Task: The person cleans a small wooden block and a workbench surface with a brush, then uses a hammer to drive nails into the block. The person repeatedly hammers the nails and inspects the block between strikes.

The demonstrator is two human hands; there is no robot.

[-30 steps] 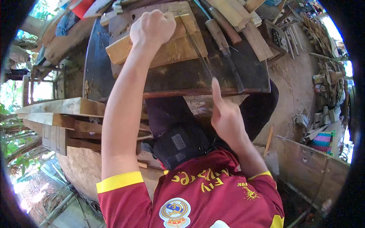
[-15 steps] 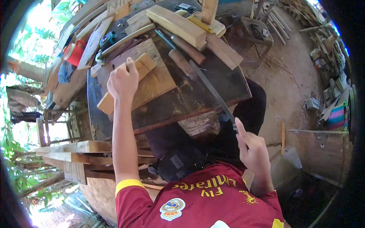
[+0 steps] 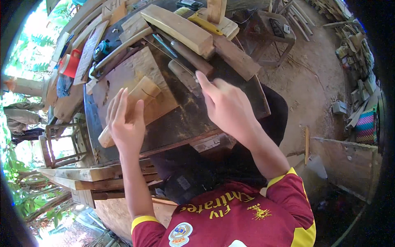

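Observation:
My left hand (image 3: 126,127) is over a short wooden block (image 3: 144,91), its fingers stretched and the thumb apart. I cannot tell whether it touches the block, which lies slanted on a flat wooden board (image 3: 164,108). My right hand (image 3: 228,109) is above the dark worktable (image 3: 197,117), index finger pointing forward and the other fingers curled from sight. Only a thin piece of metal shows near its fingertip, beside a wooden tool handle (image 3: 183,77); the long file is otherwise hidden. A second brown handle (image 3: 193,57) lies just beyond.
A thick timber (image 3: 177,29) and a yellow-handled tool (image 3: 205,24) lie at the table's far side. A red jug (image 3: 70,64) stands at the left. Far right is a stool (image 3: 271,35). Stacked planks (image 3: 90,173) jut out at the lower left.
My right hand has swung forward and left from beside my body to above the table. The long file it held is mostly out of sight. My left hand has gone from a fist to spread fingers.

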